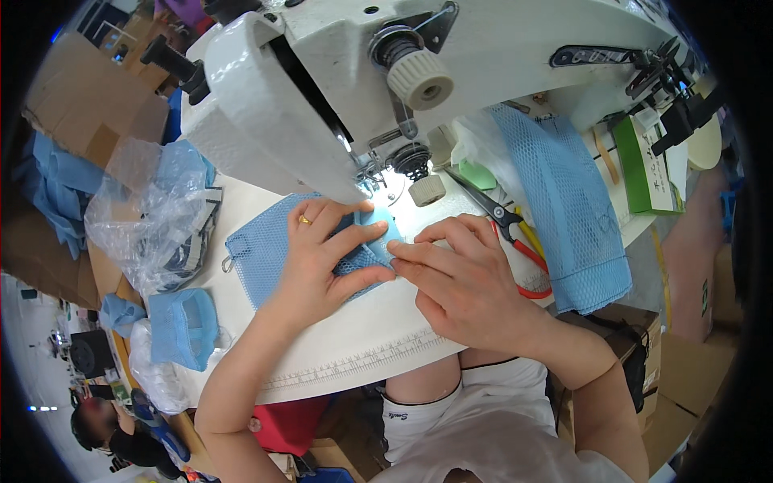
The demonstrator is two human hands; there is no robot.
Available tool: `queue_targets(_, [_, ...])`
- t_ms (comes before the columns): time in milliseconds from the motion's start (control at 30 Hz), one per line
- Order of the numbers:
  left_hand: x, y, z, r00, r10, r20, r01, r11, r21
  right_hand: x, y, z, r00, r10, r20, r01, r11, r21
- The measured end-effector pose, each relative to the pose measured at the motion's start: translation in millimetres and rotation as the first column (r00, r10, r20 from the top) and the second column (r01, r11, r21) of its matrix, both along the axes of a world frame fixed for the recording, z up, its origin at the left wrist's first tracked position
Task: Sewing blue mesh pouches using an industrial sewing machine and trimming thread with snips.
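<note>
A piece of blue mesh fabric [262, 245] lies on the white sewing machine bed, a metal ring at its left corner. My left hand [318, 258], with a ring on one finger, grips the fabric near its right end; thumb and fingers are bent over it. A smooth light-blue strip [385, 221] shows at that end, just before the lit presser foot [372, 179]. From the right, my right hand [467, 278] has its index and thumb side curled in, fingertips holding the strip's edge. What lies beneath the fingers is hidden.
The white sewing machine [266, 121] arches over the work. To the right lie red-handled scissors [503, 217], a larger blue mesh piece [568, 217] and a green box [644, 165]. A clear plastic bag [149, 217] and a blue mesh pouch [183, 326] sit at left.
</note>
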State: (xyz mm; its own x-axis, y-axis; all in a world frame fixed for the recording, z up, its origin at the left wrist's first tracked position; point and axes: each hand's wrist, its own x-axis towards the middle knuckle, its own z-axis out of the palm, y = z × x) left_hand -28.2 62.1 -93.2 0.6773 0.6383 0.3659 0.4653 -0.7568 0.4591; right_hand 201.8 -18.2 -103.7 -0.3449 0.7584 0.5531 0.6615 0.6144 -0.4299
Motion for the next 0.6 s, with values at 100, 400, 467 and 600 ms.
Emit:
queue_targets(100, [-3,-1,8,0.997,-0.082,-0.006,0.082,0.995,-0.062,0,0,2,1.000,-0.005,-0.018,0.004,0.999,-0.042])
queue_targets(400, [4,-36,26,0.987,-0.102,-0.122,0.077,0.978,-0.196,3,-1,-2,0.999,0.037,0.039,-0.038,0.999,0.016])
queue_targets(467, [6,-29,31,0.977,-0.130,-0.168,0.102,0.981,-0.168,4,-2,-2,0.996,0.048,0.076,-0.052,0.998,0.048])
queue_targets(600, [5,-21,25,0.972,-0.048,-0.228,0.033,0.997,-0.066,0,-5,-4,0.981,0.014,0.192,-0.047,0.985,0.166])
